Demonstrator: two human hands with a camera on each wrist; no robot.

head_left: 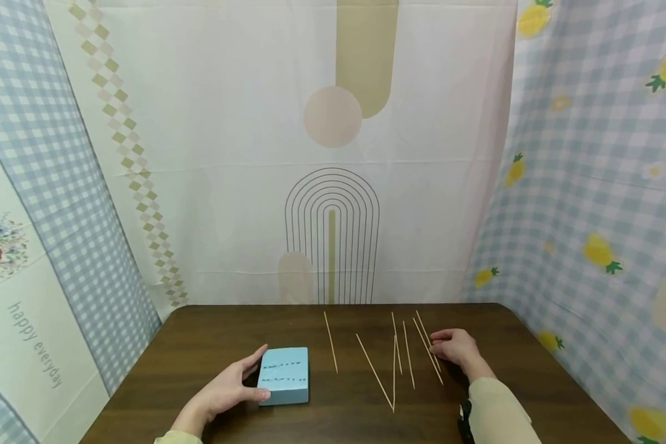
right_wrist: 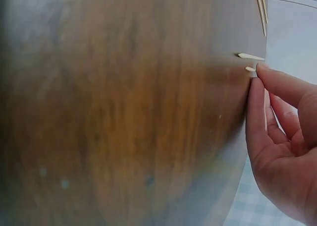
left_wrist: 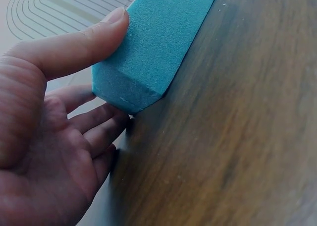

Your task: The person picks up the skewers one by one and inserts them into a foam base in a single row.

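Observation:
A light-blue foam block (head_left: 284, 375) with dark marks across its top lies on the table. My left hand (head_left: 224, 388) holds it by its left side, thumb at the near corner and fingers behind; in the left wrist view the thumb (left_wrist: 116, 25) presses on one face of the block (left_wrist: 163, 42). To the right, my right hand (head_left: 457, 348) pinches the rightmost thin wooden skewer (head_left: 423, 327) between thumb and fingertip. The right wrist view shows that skewer's end (right_wrist: 249, 68) poking out by the fingertips, with another skewer (right_wrist: 250, 56) close beside it.
Several loose skewers lie between the hands, among them a lone one (head_left: 330, 342) near the block and two whose near ends meet, the left of them slanting (head_left: 374, 372). The brown wooden table (head_left: 227, 327) backs onto a patterned cloth (head_left: 233, 185), with checked cloth at both sides.

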